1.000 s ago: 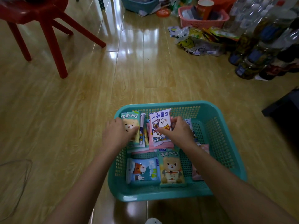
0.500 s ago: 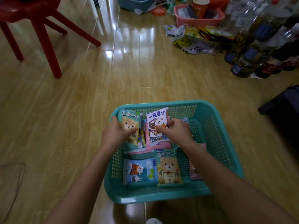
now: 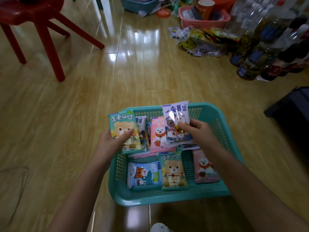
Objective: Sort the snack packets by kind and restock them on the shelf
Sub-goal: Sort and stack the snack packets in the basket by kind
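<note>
Fingers (image 3: 127, 133) gripping one green packet (image 3: 122, 122), one lilac packet (image 3: 175, 113)

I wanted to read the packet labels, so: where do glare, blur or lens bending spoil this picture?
Head view: glare streaks the white packet in the right hand; the teal packet in the left hand reads clearly. Same view: bright reflections on the wooden floor, bottles at upper right dim and smeared, floorboards bowing toward the edges.
</note>
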Demonstrator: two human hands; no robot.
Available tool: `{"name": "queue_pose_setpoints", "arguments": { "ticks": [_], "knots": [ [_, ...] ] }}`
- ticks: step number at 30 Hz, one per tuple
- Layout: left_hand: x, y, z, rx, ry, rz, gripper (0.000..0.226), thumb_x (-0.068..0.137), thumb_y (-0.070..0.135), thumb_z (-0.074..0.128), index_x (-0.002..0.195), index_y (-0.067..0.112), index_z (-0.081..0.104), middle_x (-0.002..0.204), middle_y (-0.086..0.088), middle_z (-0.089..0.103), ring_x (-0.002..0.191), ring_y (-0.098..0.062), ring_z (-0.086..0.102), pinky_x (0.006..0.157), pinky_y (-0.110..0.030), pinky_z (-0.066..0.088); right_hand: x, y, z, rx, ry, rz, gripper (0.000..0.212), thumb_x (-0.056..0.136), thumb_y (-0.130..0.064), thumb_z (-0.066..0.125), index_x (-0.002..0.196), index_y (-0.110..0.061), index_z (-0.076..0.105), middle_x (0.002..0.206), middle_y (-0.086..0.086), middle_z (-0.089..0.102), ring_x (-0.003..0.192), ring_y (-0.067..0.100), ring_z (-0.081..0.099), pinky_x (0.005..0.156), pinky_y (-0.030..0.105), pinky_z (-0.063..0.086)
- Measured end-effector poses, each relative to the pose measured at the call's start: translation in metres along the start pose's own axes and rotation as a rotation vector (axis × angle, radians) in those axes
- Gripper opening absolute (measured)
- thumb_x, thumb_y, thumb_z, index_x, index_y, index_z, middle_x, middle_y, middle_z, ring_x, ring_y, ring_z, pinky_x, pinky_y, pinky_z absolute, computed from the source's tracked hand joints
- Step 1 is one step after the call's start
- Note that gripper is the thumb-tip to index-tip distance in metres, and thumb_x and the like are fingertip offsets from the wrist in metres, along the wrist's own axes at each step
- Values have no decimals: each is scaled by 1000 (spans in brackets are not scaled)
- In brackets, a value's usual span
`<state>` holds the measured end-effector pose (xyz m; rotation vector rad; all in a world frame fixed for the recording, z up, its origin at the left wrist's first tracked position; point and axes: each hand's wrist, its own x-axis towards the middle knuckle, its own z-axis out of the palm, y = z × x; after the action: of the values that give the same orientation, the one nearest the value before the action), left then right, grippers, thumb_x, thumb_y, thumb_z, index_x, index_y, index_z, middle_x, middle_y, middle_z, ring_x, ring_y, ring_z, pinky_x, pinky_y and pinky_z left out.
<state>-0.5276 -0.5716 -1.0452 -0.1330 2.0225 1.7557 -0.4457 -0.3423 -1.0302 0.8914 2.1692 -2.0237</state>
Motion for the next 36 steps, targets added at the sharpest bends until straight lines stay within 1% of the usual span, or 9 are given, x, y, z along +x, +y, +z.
{"name": "queue_pose_setpoints", "arguments": {
  "ticks": [5, 9, 11, 15, 20, 25, 29, 32, 36],
  "knots": [
    [-19, -11, -8, -69, 57, -10, 20, 79, 15, 70, 99, 14, 64, 87, -8, 74, 68, -17, 71, 60, -30, 57, -28, 24, -10, 22, -36, 27, 13, 91, -16, 55, 103, -18, 60, 100, 0, 69, 86, 13, 68, 72, 24, 57],
    [-33, -20, -7, -98, 45, -30, 27, 78, 14, 70, 104, 10, 63, 86, -9, 75, 68, -17, 72, 54, -25, 56, -29, 42, -37, 32, 157, 56, 14, 92, -18, 54, 105, -15, 60, 104, 7, 68, 90, 21, 66, 78, 38, 53],
    [-37, -24, -4, -105, 17, -65, 30, 78, 15, 70, 105, 10, 62, 85, -9, 75, 68, -19, 72, 52, -26, 56, -21, 52, -49, -5, 232, 101, 24, 94, -19, 51, 114, -10, 57, 106, 10, 66, 89, 23, 62, 73, 35, 50],
    [-44, -31, 6, -108, -19, -115, 36, 75, 17, 71, 108, 7, 61, 87, -12, 75, 70, -22, 72, 57, -30, 57, 3, 65, -55, -130, 216, 145, 34, 94, -21, 50, 125, -6, 52, 117, 11, 62, 99, 26, 59, 72, 33, 49],
    [-48, -34, 21, -77, -39, -120, 32, 76, 11, 71, 106, 10, 61, 87, -9, 75, 70, -20, 72, 57, -30, 57, 35, 69, -41, -276, 140, 148, 40, 94, -14, 52, 131, -1, 45, 127, 14, 55, 105, 27, 55, 88, 40, 47],
    [-48, -33, 29, -66, -66, -140, 28, 80, 11, 68, 106, 15, 59, 92, -8, 74, 78, -21, 72, 64, -32, 58, 60, 67, -22, -249, 220, 161, 42, 90, -13, 58, 128, -3, 44, 125, 17, 55, 106, 33, 59, 77, 39, 50],
    [-47, -35, 29, -85, -101, -172, 26, 84, 10, 63, 109, 16, 58, 90, -7, 75, 75, -20, 72, 62, -30, 58, 68, 71, -15, -687, 348, 152, 39, 86, -27, 64, 112, -3, 47, 113, 16, 60, 99, 31, 58, 70, 34, 45],
    [-48, -37, 33, -77, -120, -202, 17, 90, 5, 50, 100, 17, 57, 72, -1, 70, 54, -9, 66, 45, -18, 49, 71, 74, -18, -962, 343, 153, 45, 85, -39, 62, 109, -3, 52, 118, 15, 53, 107, 31, 52, 84, 38, 47],
    [-55, -40, 40, -11, -217, -278, 26, 92, 4, 38, 99, 21, 55, 82, -6, 70, 62, -15, 68, 52, -24, 53, 70, 72, -21, -1012, 357, 118, 41, 84, -41, 61, 108, -8, 55, 119, 10, 48, 109, 27, 49, 89, 40, 46]
  ]
}}
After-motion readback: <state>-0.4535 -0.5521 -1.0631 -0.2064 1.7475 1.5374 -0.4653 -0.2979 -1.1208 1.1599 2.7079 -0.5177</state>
